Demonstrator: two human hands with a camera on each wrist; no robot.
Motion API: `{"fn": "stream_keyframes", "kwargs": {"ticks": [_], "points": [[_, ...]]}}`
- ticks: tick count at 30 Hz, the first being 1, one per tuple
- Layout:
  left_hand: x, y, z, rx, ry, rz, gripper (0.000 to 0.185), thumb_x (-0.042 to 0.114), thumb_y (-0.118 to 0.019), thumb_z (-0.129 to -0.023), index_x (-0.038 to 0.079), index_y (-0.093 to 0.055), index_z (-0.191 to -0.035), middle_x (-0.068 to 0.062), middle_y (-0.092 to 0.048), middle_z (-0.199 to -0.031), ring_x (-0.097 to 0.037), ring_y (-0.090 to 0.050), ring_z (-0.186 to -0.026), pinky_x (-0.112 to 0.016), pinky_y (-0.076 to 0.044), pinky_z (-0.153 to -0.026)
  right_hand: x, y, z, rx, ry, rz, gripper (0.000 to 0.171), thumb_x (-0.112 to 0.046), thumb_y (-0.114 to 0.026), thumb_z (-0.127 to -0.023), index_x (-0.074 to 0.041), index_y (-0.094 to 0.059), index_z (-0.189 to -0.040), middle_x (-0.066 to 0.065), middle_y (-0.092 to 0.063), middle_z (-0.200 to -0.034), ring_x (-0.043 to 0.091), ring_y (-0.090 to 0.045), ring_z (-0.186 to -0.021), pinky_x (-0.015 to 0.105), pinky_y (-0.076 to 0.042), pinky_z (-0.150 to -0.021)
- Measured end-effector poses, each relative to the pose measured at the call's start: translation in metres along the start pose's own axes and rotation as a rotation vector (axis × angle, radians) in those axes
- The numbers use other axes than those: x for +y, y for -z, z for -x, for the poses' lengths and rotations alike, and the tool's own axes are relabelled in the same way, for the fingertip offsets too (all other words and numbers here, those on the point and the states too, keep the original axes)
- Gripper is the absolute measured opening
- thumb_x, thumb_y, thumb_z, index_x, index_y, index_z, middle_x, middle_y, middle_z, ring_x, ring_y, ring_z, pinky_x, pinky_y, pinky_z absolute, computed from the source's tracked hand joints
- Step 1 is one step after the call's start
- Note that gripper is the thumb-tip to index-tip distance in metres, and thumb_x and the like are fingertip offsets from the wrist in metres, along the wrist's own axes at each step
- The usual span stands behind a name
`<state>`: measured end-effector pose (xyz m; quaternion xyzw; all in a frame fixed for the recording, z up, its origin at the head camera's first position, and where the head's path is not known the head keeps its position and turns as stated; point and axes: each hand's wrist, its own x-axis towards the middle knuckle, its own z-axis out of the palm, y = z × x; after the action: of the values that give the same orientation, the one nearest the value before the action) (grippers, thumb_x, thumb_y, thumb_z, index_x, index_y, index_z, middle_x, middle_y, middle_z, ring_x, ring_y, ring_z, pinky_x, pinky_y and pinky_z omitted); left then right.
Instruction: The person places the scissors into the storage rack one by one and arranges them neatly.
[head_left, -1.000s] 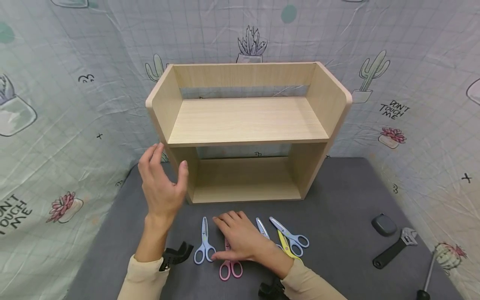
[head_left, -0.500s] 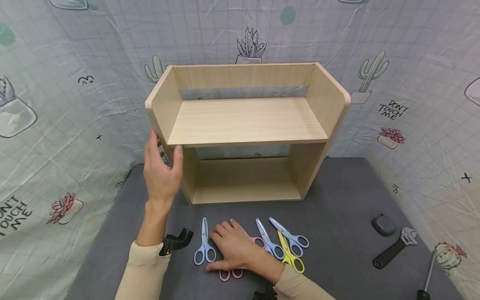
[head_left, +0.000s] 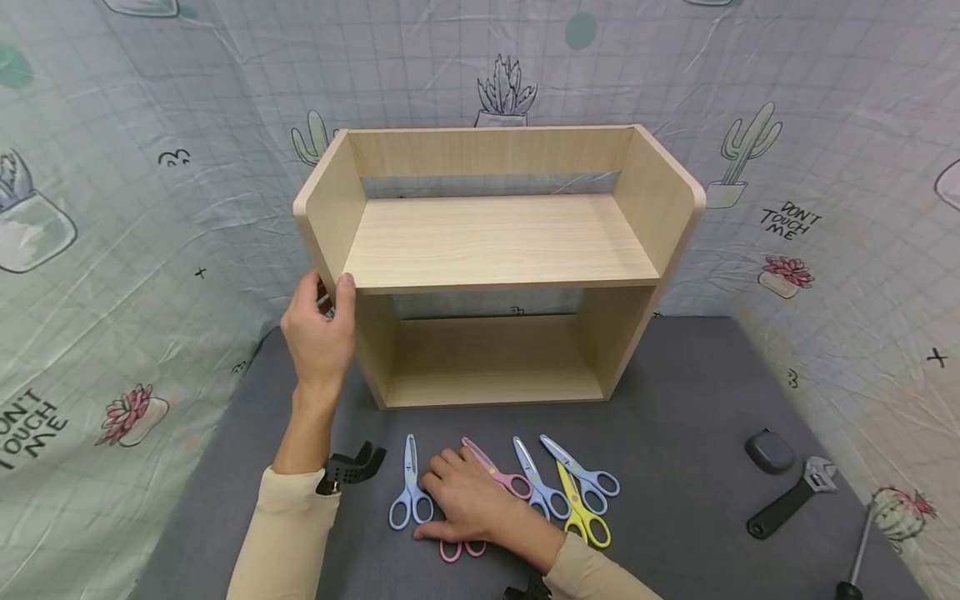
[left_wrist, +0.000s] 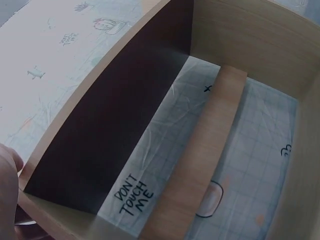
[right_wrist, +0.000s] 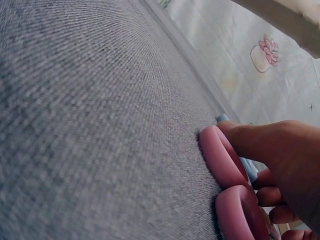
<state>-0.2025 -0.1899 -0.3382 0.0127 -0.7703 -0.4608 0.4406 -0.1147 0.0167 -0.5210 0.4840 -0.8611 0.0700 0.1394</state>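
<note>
Right hand [head_left: 468,504] curled over pink scissors [head_left: 489,477] near mat's front edge, blades angled up-left; left hand [head_left: 318,333] gripping wooden shelf's [head_left: 495,242] left panel.

The right hand [head_left: 468,508] covers the blades and pivot of the pink-handled scissors [head_left: 461,549], so only the handle loops show below it, and whether the fingers [head_left: 442,471] grip them or just rest on them cannot be told. In the right wrist view the foreground grey cloth counter [right_wrist: 90,125] is blurred. The left hand [head_left: 318,333] hides part of the light wooden two-tier shelf [head_left: 495,242] at its left panel's front edge. The black-handled screwdriver [head_left: 855,550] is cut off by the head view's bottom edge
</note>
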Motion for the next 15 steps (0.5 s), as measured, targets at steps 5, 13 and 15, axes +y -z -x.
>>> {"fn": "stream_keyframes", "kwargs": {"ticks": [5, 13, 15], "points": [[0.0020, -0.0015, -0.0039, 0.010, 0.023, -0.013, 0.043, 0.037, -0.062, -0.095, 0.001, -0.069, -0.118, -0.018, -0.074, -0.109, -0.024, -0.071, -0.101, -0.038, -0.059, -0.085, -0.0007, -0.0001, -0.0011, 0.012, 0.006, 0.013, 0.054, -0.071, -0.063, -0.083, -0.022, -0.067, -0.104, -0.009, -0.059, -0.098, 0.012, -0.053, -0.097, 0.031, -0.040, -0.081], [0.0016, -0.0015, -0.0075, 0.013, 0.044, 0.004, 0.036, 0.029, -0.061, -0.095, 0.000, -0.070, -0.115, -0.019, -0.074, -0.104, -0.024, -0.071, -0.095, -0.007, -0.048, -0.075, -0.0024, 0.0010, -0.0034, 0.025, -0.004, 0.047, 0.044, -0.063, -0.069, -0.082, -0.022, -0.070, -0.097, -0.009, -0.060, -0.092, 0.011, -0.055, -0.092, 0.028, -0.042, -0.077], [0.0012, -0.0014, -0.0079, 0.004, 0.044, 0.002, 0.036, 0.028, -0.059, -0.096, -0.001, -0.070, -0.115, -0.019, -0.074, -0.105, -0.025, -0.071, -0.095, -0.006, -0.047, -0.075, -0.0026, 0.0004, -0.0044, 0.037, -0.009, 0.052, 0.040, -0.060, -0.071, -0.080, -0.022, -0.070, -0.093, -0.009, -0.060, -0.089, 0.011, -0.054, -0.089, 0.028, -0.041, -0.075]]}}
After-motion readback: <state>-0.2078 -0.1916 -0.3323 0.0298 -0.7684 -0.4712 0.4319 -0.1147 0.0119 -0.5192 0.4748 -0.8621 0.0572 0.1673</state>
